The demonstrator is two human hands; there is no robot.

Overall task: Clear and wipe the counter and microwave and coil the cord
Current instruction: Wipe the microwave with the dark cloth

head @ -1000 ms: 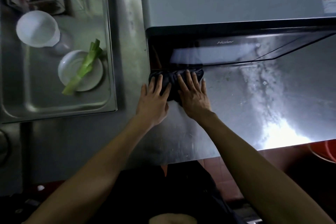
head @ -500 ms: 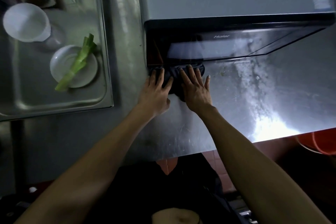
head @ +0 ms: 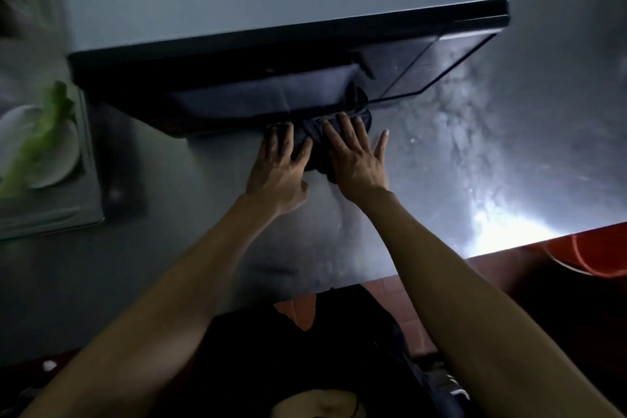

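Note:
A dark cloth lies bunched on the steel counter right against the foot of the microwave. My left hand and my right hand lie side by side on it. Both press it down with straight, spread fingers, fingertips at the microwave's black front edge. The microwave has a grey top and a dark glass door. No cord shows.
To the left, a sink tray holds a white plate with a green leek stalk on it. Wet streaks shine on the counter right of my hands. An orange bucket sits below the counter's front right edge.
Both hands have slid the cloth to the right along the foot of the microwave, from near its left corner to under the door's middle. The view shifted right.

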